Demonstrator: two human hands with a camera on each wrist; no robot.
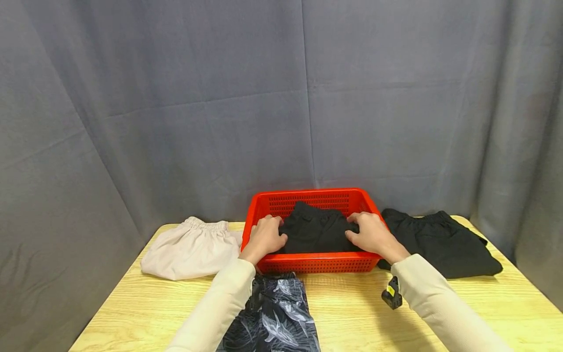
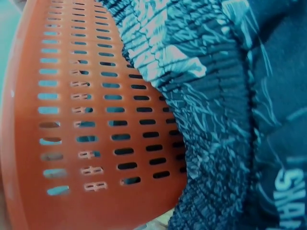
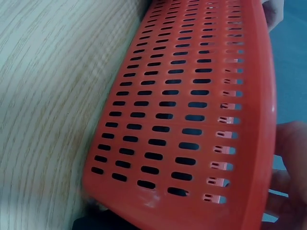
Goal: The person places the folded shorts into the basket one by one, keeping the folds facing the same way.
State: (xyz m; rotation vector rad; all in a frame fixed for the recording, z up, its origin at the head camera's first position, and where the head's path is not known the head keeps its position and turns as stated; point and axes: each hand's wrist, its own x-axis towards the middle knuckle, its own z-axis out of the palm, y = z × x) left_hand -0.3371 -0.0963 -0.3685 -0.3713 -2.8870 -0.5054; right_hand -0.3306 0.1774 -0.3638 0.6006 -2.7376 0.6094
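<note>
A pair of black shorts (image 1: 314, 230) lies inside a red plastic basket (image 1: 308, 262) in the head view. At its left edge, my left hand (image 1: 266, 236) reaches in over the near left rim, thumb apart from the fingers. Opposite it, my right hand (image 1: 370, 233) touches the right edge in a similar pose. Spread right-hand fingers (image 3: 280, 191) show beyond the rim in the right wrist view. The fingertips inside the basket are partly hidden. Dark patterned shorts (image 1: 281, 318) lie before the basket, under my left forearm; their elastic waistband (image 2: 206, 96) fills the left wrist view.
Beige shorts (image 1: 193, 249) lie left of the basket, and another black pair of shorts (image 1: 444, 244) lies to its right. All rest on a light wooden table (image 1: 352, 313). A grey curtain (image 1: 281, 98) hangs close behind. A small black device (image 1: 391, 293) sits at my right wrist.
</note>
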